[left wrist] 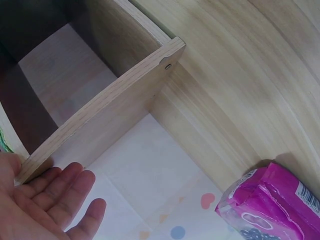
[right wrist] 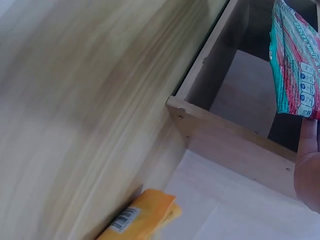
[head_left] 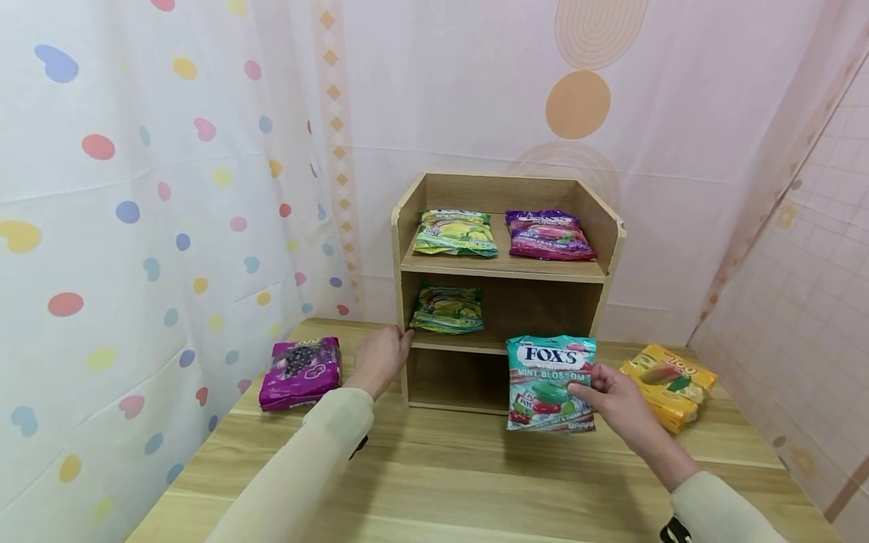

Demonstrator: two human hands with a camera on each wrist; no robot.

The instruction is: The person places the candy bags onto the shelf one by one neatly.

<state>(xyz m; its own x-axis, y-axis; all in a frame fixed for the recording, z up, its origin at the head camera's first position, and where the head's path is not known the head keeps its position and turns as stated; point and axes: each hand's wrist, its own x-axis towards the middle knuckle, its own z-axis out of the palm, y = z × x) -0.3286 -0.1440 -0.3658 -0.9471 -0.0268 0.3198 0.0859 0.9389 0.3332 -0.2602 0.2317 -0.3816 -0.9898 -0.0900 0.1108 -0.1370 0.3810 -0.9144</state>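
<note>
My right hand (head_left: 614, 396) pinches a teal bag of Fox's Mint Blossom candy (head_left: 550, 403) by its right edge. The bag hangs upright in front of the wooden shelf unit (head_left: 509, 268), over its lower right part; the right wrist view shows the back of this candy bag (right wrist: 300, 65). At the unit's left side, my left hand (head_left: 383, 358) holds the front edge of the side panel (left wrist: 100, 107). Its thumb is at the inner side and its fingers lie along the outer side. A green-yellow candy bag (head_left: 448, 309) lies on the middle shelf near the thumb.
On the top shelf lie a yellow-green bag (head_left: 455, 234) and a purple bag (head_left: 548, 235). A purple packet (head_left: 302, 373) is on the table left of the unit, a yellow packet (head_left: 668, 385) to its right. Curtains (head_left: 170, 188) hang behind and at the sides.
</note>
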